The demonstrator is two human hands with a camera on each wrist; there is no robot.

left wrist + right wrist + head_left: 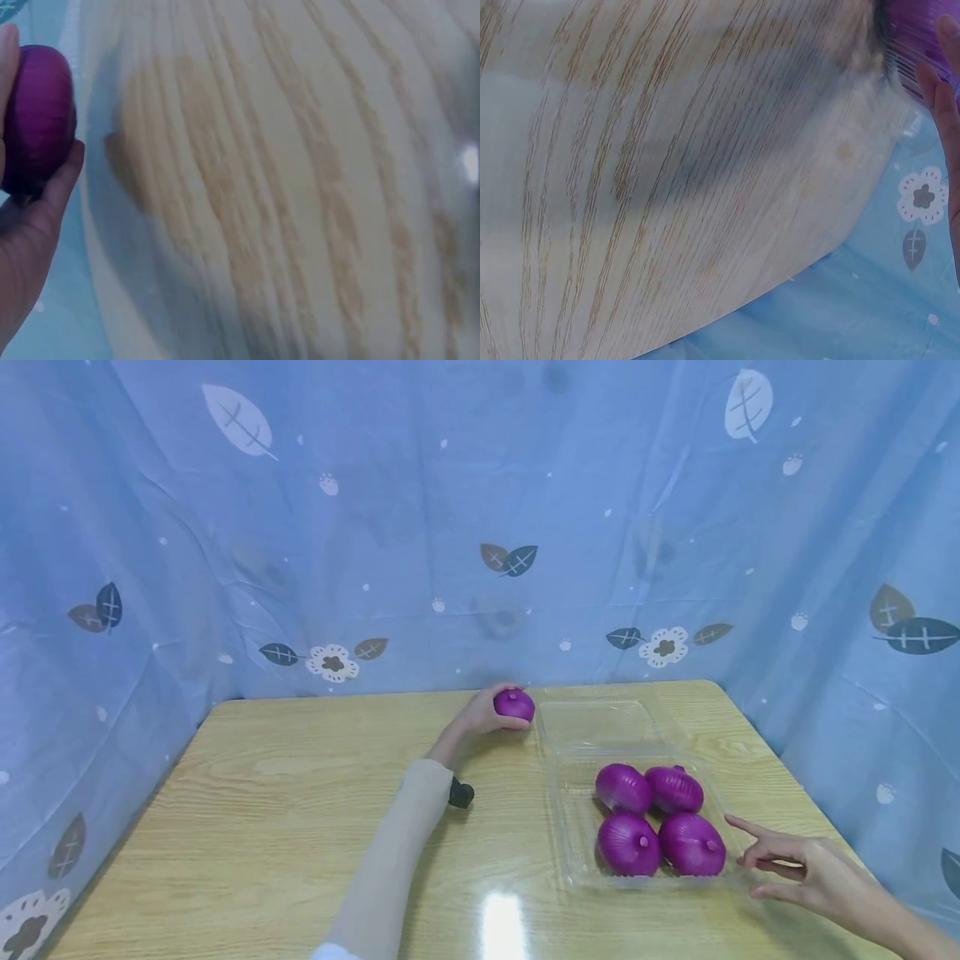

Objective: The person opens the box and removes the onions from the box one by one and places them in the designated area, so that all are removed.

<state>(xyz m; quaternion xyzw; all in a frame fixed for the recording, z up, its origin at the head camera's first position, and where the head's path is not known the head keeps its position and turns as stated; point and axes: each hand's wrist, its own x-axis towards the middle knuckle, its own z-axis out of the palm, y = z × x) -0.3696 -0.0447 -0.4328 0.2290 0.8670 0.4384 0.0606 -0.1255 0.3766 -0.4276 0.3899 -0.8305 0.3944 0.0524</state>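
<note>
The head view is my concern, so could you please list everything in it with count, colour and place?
Onions: 4, purple, inside the container
Held onion: 1, purple, near the table's far edge
Container: 1, clear, open, table's right side
Lid: 1, clear, behind the four onions
Table: 1, pale wood-coloured, beneath the container
Curtain: count unclear, printed blue, around the table
Object: 1, black, beside the sleeve, partly hidden
Sleeve: 1, pale, left arm
Left hand: 1, bare, gripping the held onion
Right hand: 1, bare, at the container's right side

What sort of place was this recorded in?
Probably a staged recording booth: a blue leaf-and-flower-print fabric curtain hangs behind and on both sides of a light wood-grain table, which bears an open clear plastic container with four round purple onions.
</note>
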